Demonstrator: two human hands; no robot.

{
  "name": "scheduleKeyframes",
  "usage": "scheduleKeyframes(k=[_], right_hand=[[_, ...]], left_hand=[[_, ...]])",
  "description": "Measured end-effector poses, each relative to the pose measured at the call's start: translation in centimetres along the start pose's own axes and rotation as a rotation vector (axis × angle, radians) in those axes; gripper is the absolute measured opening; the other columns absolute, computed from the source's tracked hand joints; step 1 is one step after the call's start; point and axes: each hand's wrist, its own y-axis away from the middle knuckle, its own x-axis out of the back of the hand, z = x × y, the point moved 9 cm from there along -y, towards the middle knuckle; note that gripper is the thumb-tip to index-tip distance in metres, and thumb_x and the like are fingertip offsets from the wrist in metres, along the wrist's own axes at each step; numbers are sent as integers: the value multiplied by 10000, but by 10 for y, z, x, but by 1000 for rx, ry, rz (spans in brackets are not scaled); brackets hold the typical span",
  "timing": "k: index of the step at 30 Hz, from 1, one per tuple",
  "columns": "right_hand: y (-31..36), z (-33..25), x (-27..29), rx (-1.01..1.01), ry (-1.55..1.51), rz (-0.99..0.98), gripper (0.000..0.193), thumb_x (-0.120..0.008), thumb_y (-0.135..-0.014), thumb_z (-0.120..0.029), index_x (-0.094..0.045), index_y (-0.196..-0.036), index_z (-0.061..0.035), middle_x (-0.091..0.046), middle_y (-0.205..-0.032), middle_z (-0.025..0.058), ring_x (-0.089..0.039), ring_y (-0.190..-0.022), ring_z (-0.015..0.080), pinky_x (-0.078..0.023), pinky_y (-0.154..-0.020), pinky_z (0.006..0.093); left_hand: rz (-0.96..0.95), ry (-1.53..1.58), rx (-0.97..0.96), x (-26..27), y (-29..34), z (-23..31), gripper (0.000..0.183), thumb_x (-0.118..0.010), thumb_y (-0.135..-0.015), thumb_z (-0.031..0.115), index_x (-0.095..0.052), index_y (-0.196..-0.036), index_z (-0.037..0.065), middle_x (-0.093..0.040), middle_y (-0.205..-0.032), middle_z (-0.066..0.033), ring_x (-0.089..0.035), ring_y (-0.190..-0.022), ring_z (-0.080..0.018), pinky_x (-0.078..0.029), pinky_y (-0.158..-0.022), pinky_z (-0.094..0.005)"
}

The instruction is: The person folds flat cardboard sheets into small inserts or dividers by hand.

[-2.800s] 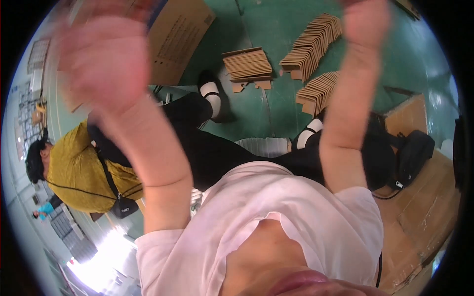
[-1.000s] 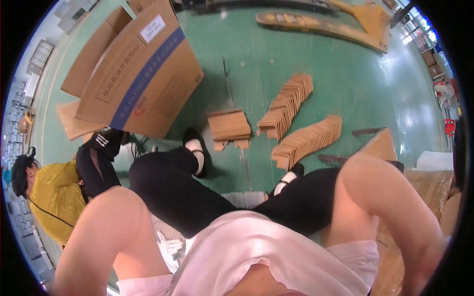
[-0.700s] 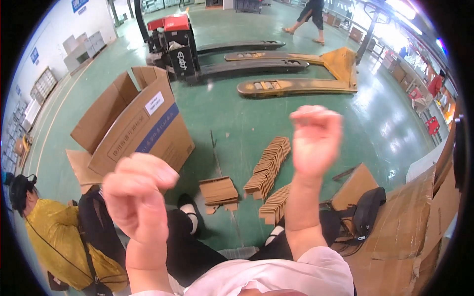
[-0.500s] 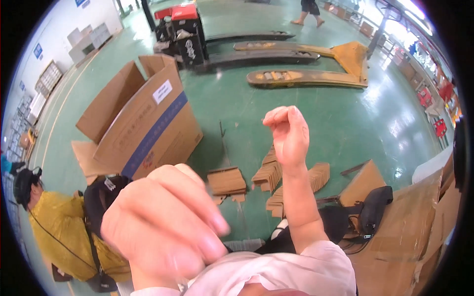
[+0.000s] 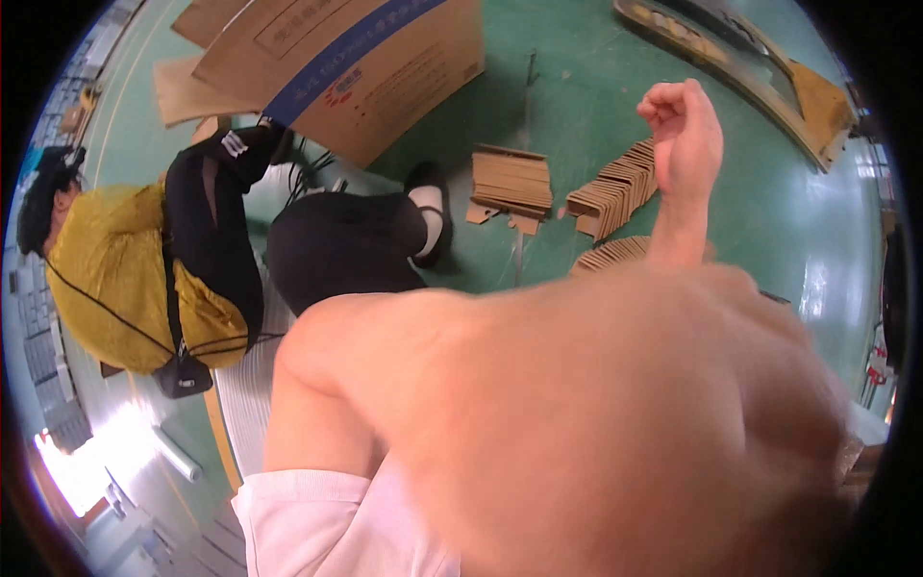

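Observation:
My left hand (image 5: 673,404) is very close to the camera and smeared by motion. Its forearm crosses the lower middle from a pale pink sleeve, and its fingers cannot be made out. Farther off, my right hand (image 5: 687,144) is raised, its fingers curled in toward the palm with nothing visible in them. Just left of it on the floor runs a slanting row of folded brown cardboard pieces (image 5: 613,192). A flatter stack of cardboard strips (image 5: 511,181) lies farther left. Another fanned row of cardboard (image 5: 611,255) is partly hidden behind my left hand.
A large cardboard box (image 5: 404,91) with a blue stripe stands at the upper left. A person in a yellow top (image 5: 115,269) sits at the left. One black-clad leg (image 5: 346,240) ends in a dark shoe near the stack. A yellow pallet jack (image 5: 817,106) is at upper right.
The view has swung down and to the right. My left hand has moved right across the lower picture, closer to the camera. My right hand stays raised with curled fingers.

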Motion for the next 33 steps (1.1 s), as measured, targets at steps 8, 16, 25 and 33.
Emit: scheduleKeyframes(k=[8, 16, 25, 33], right_hand=[[89, 239, 57, -236, 1256, -367, 192, -555, -778, -236, -585, -843, -57, -605, -812, 176, -592, -779, 330, -475, -701, 401], [186, 280, 103, -468, 1599, -384, 171, -584, -763, -189, -585, -917, -114, -540, -985, 116, -583, -818, 333, -485, -687, 434], [180, 295, 95, -433, 1567, -288, 175, -590, -760, -172, -560, -920, -107, -507, -939, 123, -568, -795, 345, -476, -665, 443], [207, 304, 127, -503, 1274, -50, 217, -645, -691, -132, -487, -819, -56, -522, -896, 157, -518, -901, 355, -429, -741, 438]], left_hand=[[769, -322, 465, 161, 114, -310, 211, -534, -838, 108, -541, -1031, 21, -606, -985, -77, -587, -855, -171, -454, -766, -289], [832, -791, 1183, 200, 223, -407, 479, -532, -727, 56, -447, -1198, 37, -492, -1164, -214, -457, -1115, -323, -373, -939, -366], [621, -604, 858, 204, 185, -447, 573, -593, -690, 57, -406, -1230, 14, -461, -1209, -219, -430, -1144, -340, -359, -960, -355], [566, -815, 1114, 185, 207, -438, 543, -668, -635, 146, -460, -1118, 10, -546, -1080, -212, -503, -1044, -353, -419, -884, -382]])
